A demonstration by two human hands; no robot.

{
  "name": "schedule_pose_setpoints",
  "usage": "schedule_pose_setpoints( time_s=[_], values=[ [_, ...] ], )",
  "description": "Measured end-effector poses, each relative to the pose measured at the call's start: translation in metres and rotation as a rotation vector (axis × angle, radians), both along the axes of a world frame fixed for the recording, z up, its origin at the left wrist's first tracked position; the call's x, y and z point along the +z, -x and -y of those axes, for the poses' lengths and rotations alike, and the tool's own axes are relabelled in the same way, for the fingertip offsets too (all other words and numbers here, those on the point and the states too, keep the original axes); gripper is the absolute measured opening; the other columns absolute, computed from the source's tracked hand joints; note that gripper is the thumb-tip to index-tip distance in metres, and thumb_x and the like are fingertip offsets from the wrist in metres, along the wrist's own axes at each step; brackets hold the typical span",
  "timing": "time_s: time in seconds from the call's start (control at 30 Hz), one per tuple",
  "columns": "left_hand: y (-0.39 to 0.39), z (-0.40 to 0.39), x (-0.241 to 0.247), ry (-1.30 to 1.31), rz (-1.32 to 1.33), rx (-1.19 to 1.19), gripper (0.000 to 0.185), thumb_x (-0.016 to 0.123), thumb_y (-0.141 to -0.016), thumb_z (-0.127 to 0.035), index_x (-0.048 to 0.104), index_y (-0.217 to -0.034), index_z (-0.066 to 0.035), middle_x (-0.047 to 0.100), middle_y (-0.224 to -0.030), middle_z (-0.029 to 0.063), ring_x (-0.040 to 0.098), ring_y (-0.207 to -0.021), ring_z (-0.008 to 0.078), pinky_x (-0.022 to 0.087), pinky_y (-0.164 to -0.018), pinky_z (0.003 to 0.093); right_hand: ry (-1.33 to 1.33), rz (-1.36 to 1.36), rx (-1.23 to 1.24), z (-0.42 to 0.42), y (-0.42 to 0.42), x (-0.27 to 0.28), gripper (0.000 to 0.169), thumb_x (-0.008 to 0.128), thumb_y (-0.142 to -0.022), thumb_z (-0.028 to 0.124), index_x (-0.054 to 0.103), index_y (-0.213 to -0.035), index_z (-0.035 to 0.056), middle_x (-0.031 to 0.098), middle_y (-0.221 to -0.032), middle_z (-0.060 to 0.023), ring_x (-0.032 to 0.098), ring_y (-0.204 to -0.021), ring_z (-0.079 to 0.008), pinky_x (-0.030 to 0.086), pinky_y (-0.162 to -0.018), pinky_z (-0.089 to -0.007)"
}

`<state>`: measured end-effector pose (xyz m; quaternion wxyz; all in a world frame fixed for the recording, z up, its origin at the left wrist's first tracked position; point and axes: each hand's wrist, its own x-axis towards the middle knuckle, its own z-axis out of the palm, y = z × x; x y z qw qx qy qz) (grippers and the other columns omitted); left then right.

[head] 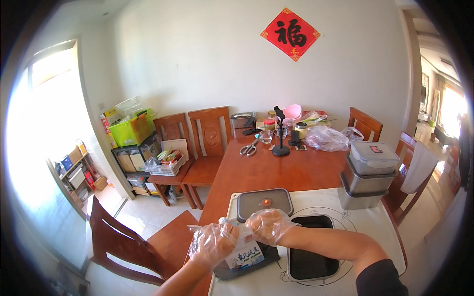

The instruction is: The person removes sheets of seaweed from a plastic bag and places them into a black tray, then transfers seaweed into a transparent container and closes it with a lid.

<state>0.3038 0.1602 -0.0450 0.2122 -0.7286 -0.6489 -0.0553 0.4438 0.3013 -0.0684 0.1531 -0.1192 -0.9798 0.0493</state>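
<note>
My left hand (216, 242), in a clear plastic glove, is closed on the upper left part of a flat plastic package (272, 255). The package holds dark, thin contents, perhaps seaweed sheets, and bears a printed label (244, 257). My right hand (267, 225), also gloved, is closed at the package's upper right edge; its fingertips are partly hidden. Under my right forearm stands a rectangular metal container (314, 264) without its lid, dark inside. A grey translucent lid (255, 210) with a small orange knob lies just beyond my hands.
A white baking mat (363, 236) covers the near part of the wooden table (244, 174). Stacked lidded metal containers (370, 177) stand at right. Further back are scissors (249, 148), a black phone stand (281, 148), glass cups and a plastic bag (326, 138). A wooden chair (166, 236) stands at left.
</note>
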Motion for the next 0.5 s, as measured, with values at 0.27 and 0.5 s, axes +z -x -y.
schedule_pose_setpoints(
  time_s=[0.27, 0.5],
  values=[
    [-0.006, 0.005, 0.005, 0.230, 0.303, 0.218, 0.024, 0.041, -0.089, -0.027, 0.058, -0.088, -0.011, 0.063, -0.078, 0.0150, 0.063, -0.073, 0.0322, 0.050, -0.066, 0.0463, 0.030, 0.147, -0.067, -0.002, 0.010, -0.016, 0.024, 0.047, -0.084, 0.030, 0.061, -0.076, 0.0129, 0.064, -0.082, -0.0123, 0.063, -0.083, -0.0292, 0.049, -0.073, -0.0409],
    [0.023, 0.002, -0.019, -0.090, 0.052, -0.081, 0.010, 0.058, -0.075, -0.010, 0.054, -0.083, -0.008, 0.053, -0.077, 0.0107, 0.060, -0.060, 0.0264, 0.047, -0.049, 0.0399, 0.021, -0.133, 0.250, 0.004, 0.014, 0.012, 0.031, 0.050, -0.090, 0.032, 0.059, -0.081, 0.0039, 0.061, -0.079, -0.0183, 0.060, -0.080, -0.0342, 0.048, -0.071, -0.0437]
  ],
)
